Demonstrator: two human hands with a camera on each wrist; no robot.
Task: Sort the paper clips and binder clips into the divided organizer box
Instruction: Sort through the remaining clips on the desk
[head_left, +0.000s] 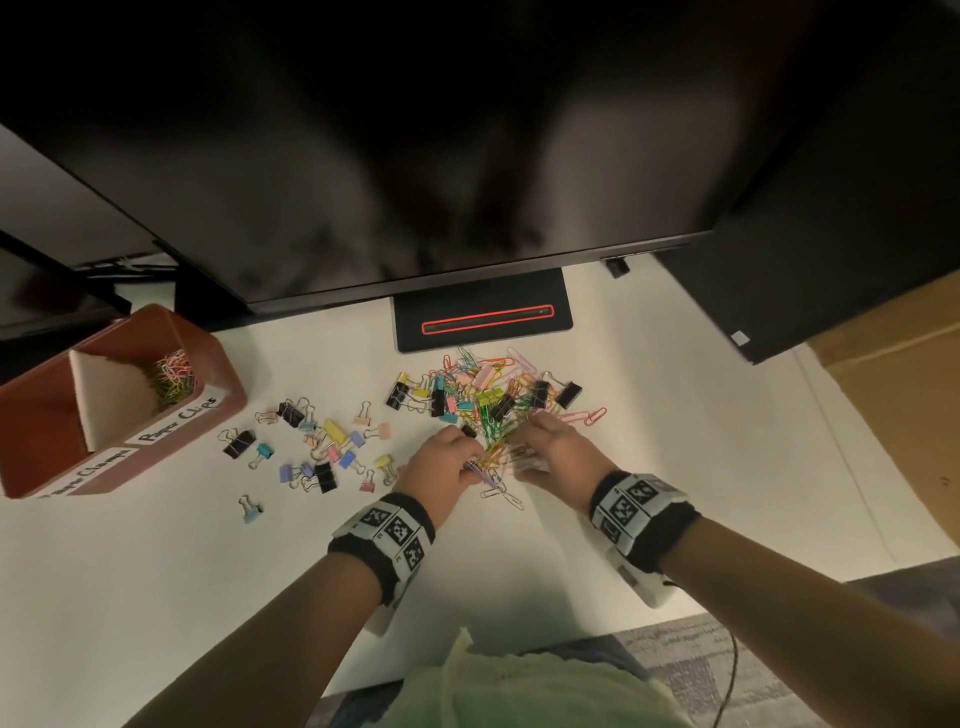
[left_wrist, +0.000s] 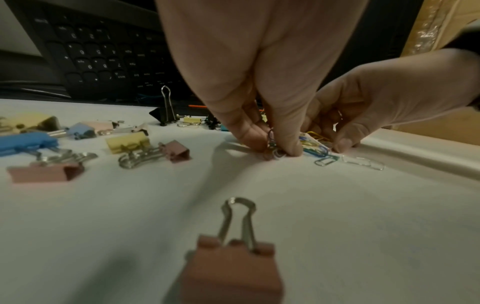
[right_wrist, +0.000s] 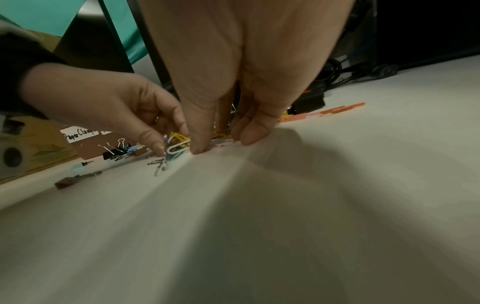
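Note:
A mixed pile of coloured paper clips and binder clips (head_left: 488, 395) lies on the white table in front of the monitor stand. At its near edge my left hand (head_left: 470, 462) pinches a small bunch of paper clips (left_wrist: 272, 144) against the table. My right hand (head_left: 519, 457), just to the right, has its thumb and fingers curled round more paper clips (right_wrist: 179, 136). Loose binder clips (head_left: 317, 447) are scattered to the left of the pile. The brown divided organizer box (head_left: 130, 473) stands at far left, with paper clips (head_left: 174, 376) in its far compartment.
A big dark monitor (head_left: 415, 156) overhangs the back of the table, its stand base (head_left: 483, 317) just behind the pile. A keyboard (left_wrist: 98, 51) lies at the back left. A pink binder clip (left_wrist: 231, 273) sits under my left wrist. A cardboard box (head_left: 893, 415) is beyond the right edge.

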